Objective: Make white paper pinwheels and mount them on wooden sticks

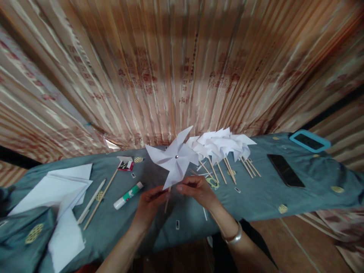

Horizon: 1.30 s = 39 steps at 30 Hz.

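Observation:
A white paper pinwheel [176, 154] with a shiny pin at its centre stands upright on a thin wooden stick [167, 204]. My left hand [151, 201] is closed, pinching that stick just under the blades. Close by on the right, my right hand [199, 191] has its thumb and fingers pressed together near the lower blade. Whether anything sits between those fingertips is hidden. Behind my right hand, several more white pinwheels [218, 146] lie overlapping, their sticks pointing toward me.
On the cloth-covered table [256, 204] lie a glue stick [127, 195], a small red box [125, 164] of metal pins, a loose wooden stick [101, 199], white paper sheets [36, 193], a black phone [285, 170], a blue-framed device [309, 140] and green-handled scissors [212, 182]. A curtain [170, 76] hangs behind.

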Motion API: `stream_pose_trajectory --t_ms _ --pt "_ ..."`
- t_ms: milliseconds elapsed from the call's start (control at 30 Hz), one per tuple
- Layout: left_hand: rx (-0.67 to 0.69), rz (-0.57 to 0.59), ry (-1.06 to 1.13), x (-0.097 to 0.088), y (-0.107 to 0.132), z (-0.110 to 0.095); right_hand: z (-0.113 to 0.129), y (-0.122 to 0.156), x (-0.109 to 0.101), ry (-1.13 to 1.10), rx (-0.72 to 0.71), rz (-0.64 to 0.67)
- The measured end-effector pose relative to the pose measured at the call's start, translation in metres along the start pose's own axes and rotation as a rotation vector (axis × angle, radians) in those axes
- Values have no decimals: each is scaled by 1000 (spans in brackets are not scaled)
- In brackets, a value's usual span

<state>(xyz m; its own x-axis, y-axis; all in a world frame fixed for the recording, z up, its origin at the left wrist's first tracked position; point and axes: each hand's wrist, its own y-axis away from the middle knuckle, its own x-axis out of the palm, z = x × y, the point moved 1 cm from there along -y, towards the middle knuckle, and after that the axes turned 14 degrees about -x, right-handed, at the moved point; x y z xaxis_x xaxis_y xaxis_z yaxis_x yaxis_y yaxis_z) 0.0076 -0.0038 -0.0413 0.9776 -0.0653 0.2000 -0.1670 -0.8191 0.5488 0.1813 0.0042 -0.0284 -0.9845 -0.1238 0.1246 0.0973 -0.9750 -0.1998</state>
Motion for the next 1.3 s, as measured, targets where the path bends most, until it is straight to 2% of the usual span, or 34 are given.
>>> stream_pose_trajectory --t_ms 100,167,233,267,500,700,933,1300 --pt "-9 -43 -1 -6 -2 1 9 -5 -29 77 -50 -121" --pt "-25 -40 7 -8 -3 4 12 -7 -46 141 -129 -301" --pt "-47 -20 12 -9 -3 7 11 -8 -57 232 -203 -430" --pt "-55 -13 12 -9 -3 8 10 -8 -59 270 -228 -455" --pt "-61 -3 -42 -9 -1 8 -3 -8 -48 358 -265 -332" --pt "2 -29 -82 -10 -1 2 -4 -8 -31 161 -176 -297" --pt "-3 -47 -13 -8 0 0 1 -3 -10 28 -18 -220" --pt "-1 -38 -1 -3 3 -4 -3 0 1 -152 109 -226"
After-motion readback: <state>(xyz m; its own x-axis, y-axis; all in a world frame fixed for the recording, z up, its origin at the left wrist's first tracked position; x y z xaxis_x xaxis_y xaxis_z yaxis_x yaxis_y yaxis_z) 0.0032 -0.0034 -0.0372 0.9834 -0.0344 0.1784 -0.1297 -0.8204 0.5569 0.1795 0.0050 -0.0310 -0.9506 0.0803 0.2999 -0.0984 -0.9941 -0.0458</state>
